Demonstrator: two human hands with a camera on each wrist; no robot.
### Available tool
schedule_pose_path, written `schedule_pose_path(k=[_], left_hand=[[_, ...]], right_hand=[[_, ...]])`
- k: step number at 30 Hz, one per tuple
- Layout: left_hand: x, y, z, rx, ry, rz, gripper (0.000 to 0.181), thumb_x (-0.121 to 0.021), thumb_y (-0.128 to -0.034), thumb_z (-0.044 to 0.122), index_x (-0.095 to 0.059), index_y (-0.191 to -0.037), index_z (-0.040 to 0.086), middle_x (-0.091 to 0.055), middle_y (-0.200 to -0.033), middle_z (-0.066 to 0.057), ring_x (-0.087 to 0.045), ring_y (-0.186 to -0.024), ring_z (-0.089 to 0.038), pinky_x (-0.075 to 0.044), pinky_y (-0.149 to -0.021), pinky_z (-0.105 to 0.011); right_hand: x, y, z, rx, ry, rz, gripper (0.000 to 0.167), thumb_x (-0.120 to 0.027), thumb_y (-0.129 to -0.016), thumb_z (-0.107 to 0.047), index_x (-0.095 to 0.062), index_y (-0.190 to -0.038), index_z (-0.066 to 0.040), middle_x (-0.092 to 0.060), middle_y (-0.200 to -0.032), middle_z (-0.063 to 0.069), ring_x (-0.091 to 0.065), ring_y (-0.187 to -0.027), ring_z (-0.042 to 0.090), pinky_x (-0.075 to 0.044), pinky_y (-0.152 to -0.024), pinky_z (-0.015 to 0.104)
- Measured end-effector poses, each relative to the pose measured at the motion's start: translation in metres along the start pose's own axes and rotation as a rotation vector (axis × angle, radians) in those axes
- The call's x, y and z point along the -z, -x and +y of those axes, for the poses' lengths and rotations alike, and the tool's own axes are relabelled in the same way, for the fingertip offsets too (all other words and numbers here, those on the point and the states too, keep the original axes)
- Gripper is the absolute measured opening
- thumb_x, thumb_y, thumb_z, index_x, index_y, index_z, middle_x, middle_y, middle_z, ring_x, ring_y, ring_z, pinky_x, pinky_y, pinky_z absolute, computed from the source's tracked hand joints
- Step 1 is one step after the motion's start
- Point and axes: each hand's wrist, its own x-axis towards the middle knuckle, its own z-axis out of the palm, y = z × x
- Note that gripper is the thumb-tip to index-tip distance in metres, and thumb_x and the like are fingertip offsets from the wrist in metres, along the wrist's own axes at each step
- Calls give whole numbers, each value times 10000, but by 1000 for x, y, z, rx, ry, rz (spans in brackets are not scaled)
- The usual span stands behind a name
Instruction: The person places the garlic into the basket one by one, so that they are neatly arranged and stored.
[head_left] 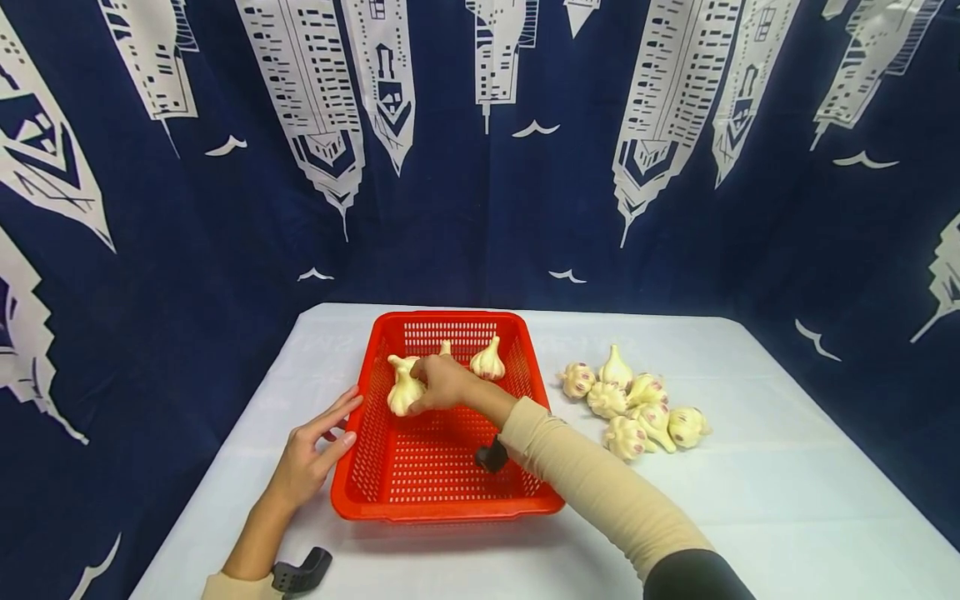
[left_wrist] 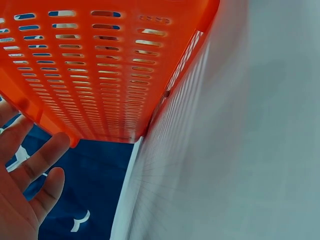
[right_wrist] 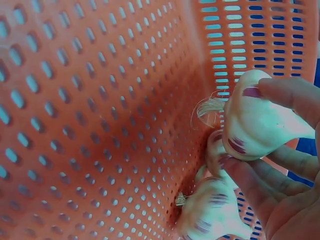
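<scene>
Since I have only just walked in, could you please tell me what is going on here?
A person's right hand holds a garlic bulb inside a red basket, while the left hand is at the basket's left rim. Other bulbs lie in the basket, and a group of garlic sits on the white table to its right.

Behind the bench [head_left: 795,475] and along both its sides, we see navy cloth [head_left: 480,217] hanging like a wall. Across it we make out pale printed towers [head_left: 307,83], upside down with spires pointing downward, and small white bird shapes [head_left: 222,150] scattered among them. We see soft light over the bench's white surface and rounded far corners.
</scene>
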Motion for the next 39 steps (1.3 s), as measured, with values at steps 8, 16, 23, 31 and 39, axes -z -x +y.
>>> schedule_pose_path(k=[8, 16, 23, 31, 39], left_hand=[[1, -2, 2, -4, 4, -5, 492, -641, -830, -49, -615, -1319, -6, -546, -1398, -196, -620, -920, -131, -479, -687, -235], [1, -4, 4, 0, 6, -8, 488, -632, -843, -36, -612, -1329, 9, -543, -1407, -181, -621, -939, -117, -484, -691, -243], [0, -3, 2, 1, 3, -6, 491, -639, -830, -51, -614, -1318, -8, -544, -1398, -200, -615, -927, -122, -477, -684, -243], [-1, -3, 3, 6, 11, -11, 488, -639, -836, -45, -612, -1322, -7, -543, -1404, -189, -619, -920, -128, -479, -687, -237], [0, -1, 4, 12, 8, -6, 489, -636, -840, -45, -612, -1326, 4, -546, -1401, -188, -620, -940, -112, -487, -684, -253]], right_hand=[[-5, -1, 3, 39, 68, 34, 312, -863, -758, -220, -589, -775, -72, -424, -557, -62, -398, -527, 50, -428, -950, 436], [-8, -3, 5, 1, 88, 32, 459, -853, -767, -304, -685, -1087, -20, -483, -547, -69, -422, -536, 48, -464, -856, 348], [-10, -4, 7, -19, 108, 42, 614, -847, -771, -351, -645, -1232, -1, -548, -594, -66, -473, -560, 66, -345, -1087, 397], [-5, -1, 6, -16, 41, 72, 629, -852, -773, -288, -610, -1267, 17, -691, -816, 24, -551, -647, 90, -499, -875, 332], [8, 4, 0, -61, -46, 117, 653, -846, -784, -279, -588, -1315, 2, -697, -1079, 126, -627, -840, 151, -516, -750, 251]])
